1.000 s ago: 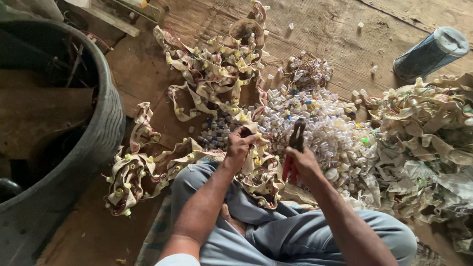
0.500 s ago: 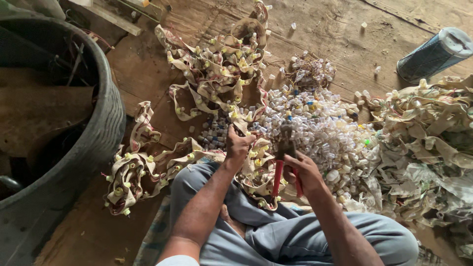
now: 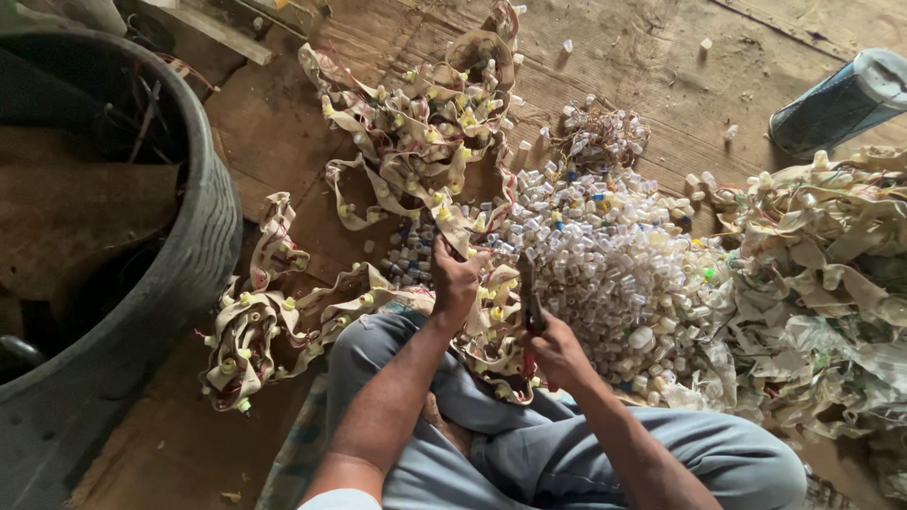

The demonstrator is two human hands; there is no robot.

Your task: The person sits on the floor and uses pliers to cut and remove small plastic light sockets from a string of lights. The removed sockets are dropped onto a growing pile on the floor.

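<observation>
My left hand (image 3: 458,279) is closed tight on the cream fabric strip (image 3: 416,189) studded with small plastic sockets, pinching it just above my lap. My right hand (image 3: 557,351) is wrapped fully round the red handles of a pair of pliers (image 3: 529,302), the dark nose pointing up toward the strip beside my left fingers; I cannot tell how far the nose is parted. A second ago the pliers stood higher and further right, over the heap; now they have dropped in close to the left hand, which reads to me as lining up for a snip at the held section of strip.

Outward from there, the strip loops away over the wooden floor (image 3: 283,142) and across my knees. To the right lies a heap of loose clear caps (image 3: 614,255), and past it a mound of spent strips (image 3: 812,274). A big black tub (image 3: 189,274) crowds my left side, and a blue cylinder (image 3: 841,99) lies at far right. Tangled loops around my lap hem in both hands.
</observation>
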